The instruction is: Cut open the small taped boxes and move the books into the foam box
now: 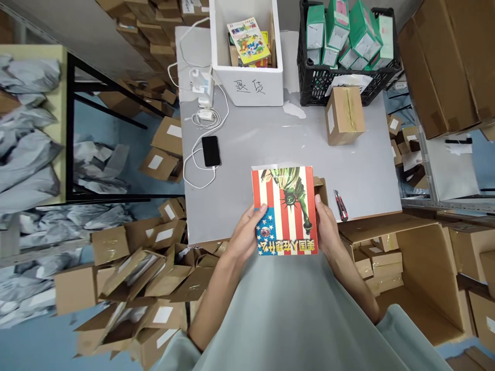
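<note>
1. Fingers of both hands grip one book (285, 226): the left hand (243, 234) at its 8 o'clock edge, thumb on the cover, the right hand (327, 222) at its 3 o'clock edge. Fingertips underneath are hidden.
2. Clock centre is this book, 12 pointing away from the person. Its lower end overlaps the near edge of the table (251, 136); whether they touch, I cannot tell.
3. One phone (211, 151) lies at 10, one white cable plugged in.
4. One utility knife (341, 205) lies at 3, near the right hand and just inside the near edge.
5. One taped carton (346, 116) stands at 1, just before one black crate (317, 86) of green boxes (337, 26), too overlapped to count.
6. One white foam box (253, 87) stands between 11 and 12, one yellow book (249, 41) uppermost inside.
7. Room: grey tabletop spreads from the held book toward the foam box at 12 and the phone at 10; another stretch runs at 2, between carton and right edge.
</note>
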